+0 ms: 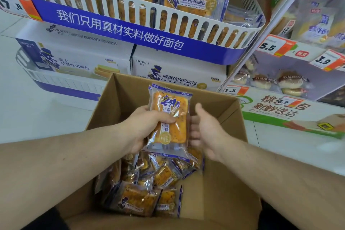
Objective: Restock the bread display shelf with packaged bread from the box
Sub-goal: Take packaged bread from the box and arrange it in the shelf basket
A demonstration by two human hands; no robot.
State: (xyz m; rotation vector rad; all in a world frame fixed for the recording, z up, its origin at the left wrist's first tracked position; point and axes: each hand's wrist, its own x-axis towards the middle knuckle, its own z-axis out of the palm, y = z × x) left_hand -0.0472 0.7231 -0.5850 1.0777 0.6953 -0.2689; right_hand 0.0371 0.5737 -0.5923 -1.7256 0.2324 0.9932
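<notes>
Holding one bread packet (170, 117) upright above the open cardboard box (231, 110), the left hand (143, 127) wraps its thumb over the front of the wrapper and keeps its fingers behind it, so the grip is firm around the lower half. I think the packet is kept upright like this because the packets on the display shelf (141, 30) above also stand on edge behind the white slotted rail, so it can go in without turning.

Just to the right of the packet, the right hand (205, 130) is open, with relaxed fingers and the thumb pointing up. It is near the right edge of the wrapper; I cannot tell if it touches it. It seems ready to support or take the packet.

Below both hands, more bread packets (149, 188) lie loose in the bottom of the box, mostly on its left side, so the restocking is not finished. The shelf is well above and beyond the hands.
</notes>
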